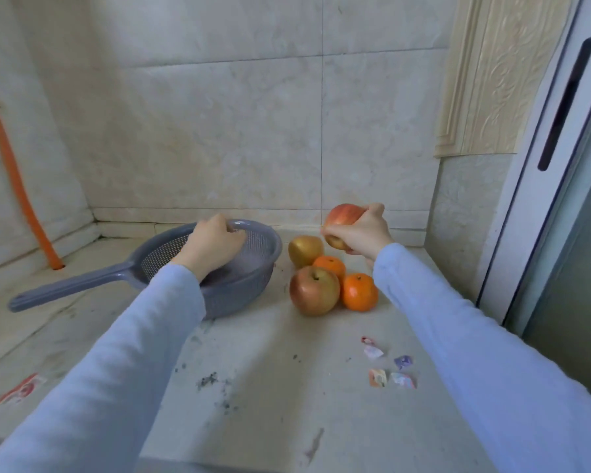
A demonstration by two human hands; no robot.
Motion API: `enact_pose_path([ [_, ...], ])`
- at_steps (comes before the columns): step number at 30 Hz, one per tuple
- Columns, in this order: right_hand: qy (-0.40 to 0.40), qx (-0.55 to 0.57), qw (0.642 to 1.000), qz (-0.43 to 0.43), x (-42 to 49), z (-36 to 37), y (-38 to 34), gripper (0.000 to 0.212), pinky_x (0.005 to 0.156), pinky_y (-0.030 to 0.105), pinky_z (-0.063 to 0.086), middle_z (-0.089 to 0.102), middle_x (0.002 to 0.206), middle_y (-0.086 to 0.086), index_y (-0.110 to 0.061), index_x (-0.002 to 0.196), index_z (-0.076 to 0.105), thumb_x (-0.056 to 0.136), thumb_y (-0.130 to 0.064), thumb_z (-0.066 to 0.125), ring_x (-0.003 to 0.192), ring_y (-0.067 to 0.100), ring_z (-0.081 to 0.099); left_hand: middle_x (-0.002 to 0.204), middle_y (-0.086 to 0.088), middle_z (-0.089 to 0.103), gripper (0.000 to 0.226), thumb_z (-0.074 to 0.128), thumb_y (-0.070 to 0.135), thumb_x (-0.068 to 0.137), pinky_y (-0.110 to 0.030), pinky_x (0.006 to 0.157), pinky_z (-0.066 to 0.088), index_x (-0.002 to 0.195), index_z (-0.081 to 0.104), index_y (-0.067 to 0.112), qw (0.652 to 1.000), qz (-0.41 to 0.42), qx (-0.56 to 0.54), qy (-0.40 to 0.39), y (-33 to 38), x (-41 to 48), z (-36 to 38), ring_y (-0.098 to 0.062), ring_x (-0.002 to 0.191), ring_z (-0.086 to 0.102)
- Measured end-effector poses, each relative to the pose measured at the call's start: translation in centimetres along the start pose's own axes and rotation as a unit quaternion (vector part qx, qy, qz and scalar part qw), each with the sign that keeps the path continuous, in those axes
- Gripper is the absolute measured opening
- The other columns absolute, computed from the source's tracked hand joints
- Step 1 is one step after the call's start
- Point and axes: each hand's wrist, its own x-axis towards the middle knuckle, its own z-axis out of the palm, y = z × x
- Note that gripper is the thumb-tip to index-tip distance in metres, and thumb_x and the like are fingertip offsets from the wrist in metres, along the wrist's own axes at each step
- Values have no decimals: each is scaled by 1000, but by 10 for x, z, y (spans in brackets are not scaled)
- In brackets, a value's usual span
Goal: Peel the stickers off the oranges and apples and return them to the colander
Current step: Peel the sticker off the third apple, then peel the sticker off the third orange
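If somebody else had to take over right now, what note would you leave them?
Right hand: grips the red apple, lifted above the counter.
Left hand: curled at the colander; cannot tell if it holds anything.
On the counter beside the colander: yellow apple, front apple, back orange, front orange.
Done: peeled stickers lie near the right sleeve; no stickers show on the fruit.
Left: check the fruit and put it all in the colander.
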Motion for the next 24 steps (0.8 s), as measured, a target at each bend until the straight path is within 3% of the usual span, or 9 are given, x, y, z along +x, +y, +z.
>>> enact_pose_path([
  [2,21,-15,999,21,16,5,5,84,89,42,55,44,127,9,-18,122,28,59,-29,81,108,27,56,136,-24,42,44,47,28,94,-38,78,45,129,47,0,995,-56,73,-32,-18,17,0,-41,99,57],
  [4,6,-39,998,46,25,7,10,82,87,42,56,45,128,9,-14,127,28,64,-28,79,108,27,55,153,-22,17,57,47,27,94,-42,89,41,142,31,2,985,-94,129,-57,-31,25,0,-47,123,46],
  [5,-12,-64,996,54,28,7,14,82,85,42,56,46,128,9,-11,130,30,66,-28,79,106,27,55,156,-20,12,60,48,29,95,-45,97,39,146,27,4,981,-92,151,-79,-36,26,-1,-46,130,39],
  [7,-33,-113,992,47,32,6,20,84,88,42,55,48,129,9,-8,133,36,64,-27,81,109,27,56,156,-18,22,59,49,32,95,-48,110,32,146,31,8,974,-69,172,-130,-42,31,0,-39,138,32],
  [11,-30,-142,989,26,39,7,24,89,93,43,51,43,131,8,-9,131,38,59,-26,86,118,29,52,149,-16,42,55,53,28,94,-44,108,34,144,38,8,969,-56,187,-151,-45,39,4,-34,135,41],
  [18,-42,-201,973,-107,50,14,42,83,96,36,41,37,133,11,-11,123,37,60,-22,90,115,28,48,153,-16,31,56,52,16,93,-44,107,40,146,33,10,946,-74,282,-142,-59,57,18,-37,133,42],
  [24,-48,-204,971,-114,56,18,56,76,91,33,41,38,125,9,-13,119,38,63,-24,88,107,25,48,149,-19,34,61,57,9,91,-47,106,43,146,30,10,943,-96,293,-123,-65,67,23,-40,131,43],
])
